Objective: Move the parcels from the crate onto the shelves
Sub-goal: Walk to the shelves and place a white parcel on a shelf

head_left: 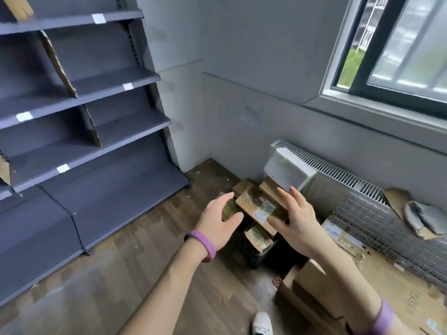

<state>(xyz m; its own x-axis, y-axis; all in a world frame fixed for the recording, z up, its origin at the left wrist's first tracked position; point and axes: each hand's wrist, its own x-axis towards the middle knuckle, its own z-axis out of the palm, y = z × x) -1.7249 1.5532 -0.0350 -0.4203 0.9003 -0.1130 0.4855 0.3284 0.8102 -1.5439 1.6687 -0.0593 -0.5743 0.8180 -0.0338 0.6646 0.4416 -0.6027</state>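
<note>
Both hands were stretched out over the crate (257,256), apart from each other and holding nothing. The left hand (219,222) had its fingers straight and spread, the thumb pointing toward the right hand (296,220), whose fingers were also straight and reached up toward the pile. Between the two hands lay a taped brown parcel (256,204) with a white label, on top of the other parcels (245,187) heaped in the crate. Whether the right thumb touched it could not be told. Just beyond the right fingertips a white parcel (287,171) sat highest on the pile, tilted. A small gold-coloured parcel (257,236) lay below the hands at the crate's near edge. The shelves (84,93) stood well to the left of the left hand. A purple wristband (203,245) circled the left wrist. A radiator (338,175) ran along the wall beyond the right hand, and a cardboard box (321,293) lay under the right forearm.
</note>
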